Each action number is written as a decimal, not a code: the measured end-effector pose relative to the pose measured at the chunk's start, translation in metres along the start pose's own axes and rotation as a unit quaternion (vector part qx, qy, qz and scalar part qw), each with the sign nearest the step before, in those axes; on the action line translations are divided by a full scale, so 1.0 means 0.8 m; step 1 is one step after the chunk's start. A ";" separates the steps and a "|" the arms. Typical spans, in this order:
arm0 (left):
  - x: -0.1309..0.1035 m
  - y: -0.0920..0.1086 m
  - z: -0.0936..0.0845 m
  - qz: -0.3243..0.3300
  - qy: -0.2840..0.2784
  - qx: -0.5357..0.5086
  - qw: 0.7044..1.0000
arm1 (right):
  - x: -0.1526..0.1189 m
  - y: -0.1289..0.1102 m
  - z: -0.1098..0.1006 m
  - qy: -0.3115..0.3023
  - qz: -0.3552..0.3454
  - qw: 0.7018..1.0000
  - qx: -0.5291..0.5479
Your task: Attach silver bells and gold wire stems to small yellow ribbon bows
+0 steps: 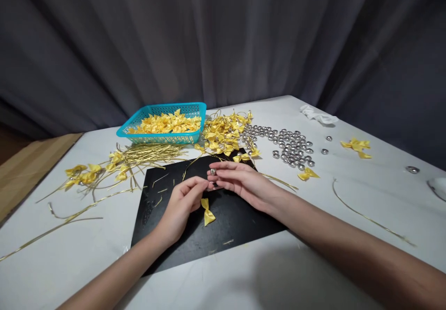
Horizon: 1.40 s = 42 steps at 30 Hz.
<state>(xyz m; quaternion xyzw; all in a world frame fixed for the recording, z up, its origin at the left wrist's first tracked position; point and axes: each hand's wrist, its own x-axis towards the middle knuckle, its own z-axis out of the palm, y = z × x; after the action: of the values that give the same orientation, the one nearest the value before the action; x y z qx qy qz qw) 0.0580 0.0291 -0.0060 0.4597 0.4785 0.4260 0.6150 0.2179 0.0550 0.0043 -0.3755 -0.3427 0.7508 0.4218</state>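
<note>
My right hand (240,180) reaches in over the black board (244,226), a small shiny silver bead (213,172) held at its fingertips. Facing it, my left hand (186,203) has thumb and forefinger pinched together, almost touching the right fingers. What the left pinch holds, if anything, is too small to make out. Just below both hands a yellow ribbon bow (208,212) lies on the board. Another yellow bow (241,157) with a silver bead rests by the board's far edge.
A blue basket (160,138) of yellow bows stands at the back. Beside it lie a heap of yellow bows (226,131), many silver beads (294,147) and a bundle of gold cords (153,154). A crumpled white tissue (317,115) is at the back right.
</note>
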 end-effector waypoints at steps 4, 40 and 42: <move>0.002 -0.001 -0.001 -0.010 0.009 -0.008 1.000 | 0.001 -0.002 -0.001 0.016 -0.007 1.000 -0.021; 0.000 0.002 0.000 0.000 -0.002 -0.008 1.000 | 0.002 0.016 0.004 -0.024 -0.043 0.993 -0.108; 0.001 0.002 0.000 0.015 -0.011 -0.005 1.000 | 0.002 0.016 0.004 -0.017 -0.078 0.987 -0.137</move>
<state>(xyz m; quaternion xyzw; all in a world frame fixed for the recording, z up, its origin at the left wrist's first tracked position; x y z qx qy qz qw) 0.0579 0.0300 -0.0047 0.4686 0.4628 0.4326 0.6157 0.2096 0.0505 -0.0050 -0.3891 -0.4778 0.6678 0.4175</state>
